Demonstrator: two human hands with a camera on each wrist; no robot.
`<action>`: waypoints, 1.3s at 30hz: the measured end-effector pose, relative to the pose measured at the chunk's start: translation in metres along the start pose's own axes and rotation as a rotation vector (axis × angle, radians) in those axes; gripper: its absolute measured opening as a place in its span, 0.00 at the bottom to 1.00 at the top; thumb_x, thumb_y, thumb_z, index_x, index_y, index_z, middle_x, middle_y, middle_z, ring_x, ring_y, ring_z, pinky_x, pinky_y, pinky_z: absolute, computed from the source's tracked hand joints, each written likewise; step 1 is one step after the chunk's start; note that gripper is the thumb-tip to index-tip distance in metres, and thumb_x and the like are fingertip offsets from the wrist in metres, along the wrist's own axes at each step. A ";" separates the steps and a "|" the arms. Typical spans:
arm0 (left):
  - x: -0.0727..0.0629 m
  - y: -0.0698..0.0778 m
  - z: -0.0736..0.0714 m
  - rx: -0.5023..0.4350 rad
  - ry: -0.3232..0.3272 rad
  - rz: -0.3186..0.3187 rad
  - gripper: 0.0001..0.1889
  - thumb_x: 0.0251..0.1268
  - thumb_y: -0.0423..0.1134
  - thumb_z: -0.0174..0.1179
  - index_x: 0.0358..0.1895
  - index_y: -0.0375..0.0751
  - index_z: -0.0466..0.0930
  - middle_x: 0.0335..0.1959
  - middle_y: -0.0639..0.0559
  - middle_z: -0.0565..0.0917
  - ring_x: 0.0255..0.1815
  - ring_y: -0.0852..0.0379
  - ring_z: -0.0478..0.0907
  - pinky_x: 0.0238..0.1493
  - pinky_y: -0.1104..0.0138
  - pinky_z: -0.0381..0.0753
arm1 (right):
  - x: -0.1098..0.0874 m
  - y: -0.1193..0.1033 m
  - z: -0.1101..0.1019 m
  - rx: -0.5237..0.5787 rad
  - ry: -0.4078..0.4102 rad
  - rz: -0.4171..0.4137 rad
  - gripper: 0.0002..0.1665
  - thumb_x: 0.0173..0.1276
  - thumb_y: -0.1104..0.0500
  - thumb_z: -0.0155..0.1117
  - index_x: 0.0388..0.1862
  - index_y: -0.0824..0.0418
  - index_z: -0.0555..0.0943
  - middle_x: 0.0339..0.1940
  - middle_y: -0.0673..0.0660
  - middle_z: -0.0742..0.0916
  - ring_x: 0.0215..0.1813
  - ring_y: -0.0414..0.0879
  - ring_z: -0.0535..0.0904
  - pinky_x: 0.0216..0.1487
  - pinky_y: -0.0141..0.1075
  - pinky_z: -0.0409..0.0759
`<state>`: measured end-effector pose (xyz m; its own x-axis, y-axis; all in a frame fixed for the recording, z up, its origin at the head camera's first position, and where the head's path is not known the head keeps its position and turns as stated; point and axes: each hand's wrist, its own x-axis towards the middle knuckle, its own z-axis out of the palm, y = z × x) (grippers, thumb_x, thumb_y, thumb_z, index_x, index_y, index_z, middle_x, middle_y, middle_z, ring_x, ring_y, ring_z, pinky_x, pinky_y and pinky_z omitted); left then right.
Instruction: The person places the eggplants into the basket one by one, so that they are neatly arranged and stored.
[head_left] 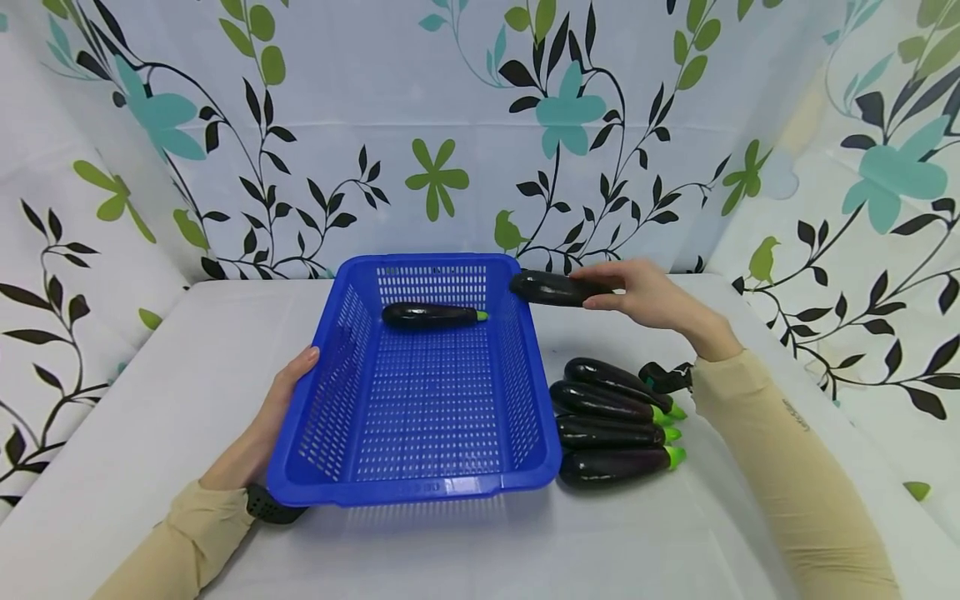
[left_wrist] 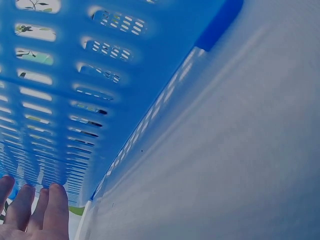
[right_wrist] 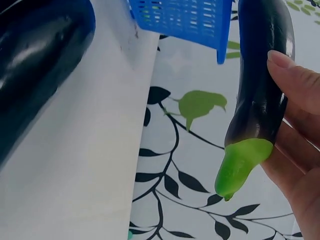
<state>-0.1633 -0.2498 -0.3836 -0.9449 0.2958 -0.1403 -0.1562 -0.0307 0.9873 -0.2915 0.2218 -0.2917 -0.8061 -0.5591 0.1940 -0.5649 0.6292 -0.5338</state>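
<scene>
My right hand (head_left: 637, 290) holds an eggplant (head_left: 553, 288) just over the right rim of the blue plastic basket (head_left: 431, 487). In the right wrist view the thumb presses one side of that dark, glossy eggplant (right_wrist: 257, 100), and its green stem end points down. Inside the basket, at its far end, lies another eggplant (head_left: 429, 315) with its stem to the right. My left hand (head_left: 272, 410) grips the basket's left rim. From the left wrist view, its fingers (left_wrist: 54, 215) lie along the slotted outer wall (left_wrist: 117, 65).
Right of the basket, several eggplants (head_left: 611, 468) lie stacked side by side on the white table (head_left: 187, 375), stems to the right. A patterned curtain (head_left: 337, 125) hangs behind the table and along both sides. Each wrist wears a dark strap (head_left: 270, 505).
</scene>
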 end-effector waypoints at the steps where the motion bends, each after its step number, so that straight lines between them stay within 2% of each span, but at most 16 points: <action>1: 0.000 0.000 0.000 0.002 0.001 0.001 0.37 0.73 0.68 0.30 0.81 0.63 0.36 0.67 0.38 0.62 0.58 0.47 0.73 0.52 0.49 0.77 | 0.001 -0.002 0.001 0.001 -0.004 -0.006 0.24 0.68 0.62 0.68 0.63 0.60 0.80 0.57 0.60 0.86 0.57 0.55 0.83 0.56 0.51 0.76; 7: 0.000 -0.001 -0.001 0.010 0.005 0.005 0.38 0.73 0.68 0.30 0.81 0.62 0.36 0.67 0.38 0.62 0.58 0.47 0.73 0.52 0.49 0.77 | 0.011 -0.014 0.008 0.025 -0.049 -0.056 0.24 0.70 0.62 0.67 0.64 0.63 0.79 0.58 0.63 0.85 0.58 0.57 0.83 0.60 0.54 0.76; 16: 0.001 -0.003 -0.001 0.006 0.009 0.016 0.38 0.73 0.67 0.30 0.81 0.62 0.36 0.66 0.38 0.62 0.58 0.46 0.73 0.51 0.48 0.78 | 0.028 -0.033 0.019 0.023 -0.084 -0.147 0.23 0.69 0.64 0.67 0.63 0.63 0.80 0.56 0.60 0.86 0.56 0.53 0.84 0.60 0.51 0.78; 22: 0.001 -0.003 -0.001 -0.008 -0.005 0.005 0.38 0.72 0.68 0.31 0.81 0.62 0.37 0.64 0.39 0.64 0.57 0.47 0.74 0.51 0.48 0.78 | 0.037 -0.042 0.024 0.014 -0.106 -0.170 0.22 0.70 0.65 0.66 0.63 0.63 0.80 0.54 0.59 0.87 0.55 0.51 0.83 0.59 0.49 0.78; 29: 0.002 -0.003 -0.001 0.003 -0.002 0.029 0.37 0.73 0.67 0.31 0.81 0.61 0.37 0.65 0.37 0.63 0.57 0.47 0.74 0.51 0.48 0.78 | 0.044 -0.049 0.030 -0.030 -0.093 -0.207 0.21 0.69 0.65 0.66 0.61 0.64 0.80 0.52 0.59 0.87 0.53 0.51 0.84 0.58 0.47 0.80; 39: 0.002 -0.004 -0.002 0.002 0.000 0.026 0.38 0.73 0.67 0.31 0.81 0.61 0.36 0.65 0.38 0.64 0.56 0.46 0.74 0.51 0.48 0.78 | 0.049 -0.056 0.033 -0.056 -0.104 -0.240 0.21 0.69 0.65 0.67 0.61 0.64 0.81 0.52 0.60 0.87 0.53 0.51 0.85 0.57 0.46 0.80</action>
<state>-0.1651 -0.2513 -0.3878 -0.9485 0.2954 -0.1142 -0.1307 -0.0370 0.9907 -0.2939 0.1412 -0.2799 -0.6274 -0.7463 0.2224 -0.7487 0.4996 -0.4357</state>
